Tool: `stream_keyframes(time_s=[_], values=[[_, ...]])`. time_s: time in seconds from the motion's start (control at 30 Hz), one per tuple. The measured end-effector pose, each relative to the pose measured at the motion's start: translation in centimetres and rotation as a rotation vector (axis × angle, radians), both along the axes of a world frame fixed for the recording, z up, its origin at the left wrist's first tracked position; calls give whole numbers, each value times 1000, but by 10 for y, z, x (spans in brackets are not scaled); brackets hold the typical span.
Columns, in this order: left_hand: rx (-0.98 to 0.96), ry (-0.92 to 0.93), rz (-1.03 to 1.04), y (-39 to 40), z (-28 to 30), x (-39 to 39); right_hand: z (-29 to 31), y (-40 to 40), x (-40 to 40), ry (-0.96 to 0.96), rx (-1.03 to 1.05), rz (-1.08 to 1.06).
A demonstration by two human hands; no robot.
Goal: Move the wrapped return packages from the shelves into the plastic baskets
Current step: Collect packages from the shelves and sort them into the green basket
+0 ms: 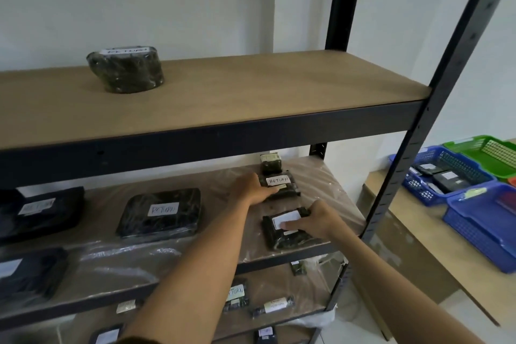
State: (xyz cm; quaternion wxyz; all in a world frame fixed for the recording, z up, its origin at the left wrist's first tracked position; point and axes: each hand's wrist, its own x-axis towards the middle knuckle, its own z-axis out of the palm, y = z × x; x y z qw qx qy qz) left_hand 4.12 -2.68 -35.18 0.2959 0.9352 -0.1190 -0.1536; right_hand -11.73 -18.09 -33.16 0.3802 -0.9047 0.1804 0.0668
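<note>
On the middle shelf [195, 248], my left hand [251, 188] grips the left side of a small dark wrapped package labelled RETURN [282, 186]. My right hand [315, 220] lies over the white label of another dark wrapped package [282, 236] near the shelf's front right corner, fingers curled on it. A tiny package [270, 162] sits behind them at the back. A larger RETURN package [160, 212] lies mid-shelf, and a round one [127, 68] stands on the top shelf. Blue baskets [444, 176] [485, 225] and a green basket [485, 155] sit on a low table at the right.
Black bags [39, 212] [28, 271] lie at the left of the middle shelf. More small labelled packages [275, 306] rest on the lower shelves. The rack's black upright post [418, 131] stands between the shelf and the table. One blue basket holds several dark packages.
</note>
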Motion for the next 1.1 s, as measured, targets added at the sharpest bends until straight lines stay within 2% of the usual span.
stream_keyframes(time_s=[0.1, 0.37, 0.43, 0.53, 0.63, 0.77, 0.87, 0.97, 1.1], values=[[-50, -3, 23, 0, 4, -4, 6, 3, -3, -41, 42, 21], [-389, 70, 122, 11, 15, -35, -4, 6, -15, -88, 192, 35], [-483, 165, 159, 14, 14, -39, 0, 11, -24, -106, 301, 26], [-607, 311, 196, 22, 16, -45, 5, 10, -37, -141, 337, 8], [-818, 439, 199, 36, 16, -50, 6, 5, -53, -217, 367, 3], [-1070, 506, 243, 51, 24, -76, 13, -1, -83, -240, 429, -64], [-1105, 484, 278, 51, 26, -97, 12, -10, -105, -217, 515, -124], [-1053, 437, 287, 40, 31, -122, 11, -21, -132, -225, 600, -228], [-995, 361, 228, 18, 39, -172, 17, -43, -183, -271, 621, -256]])
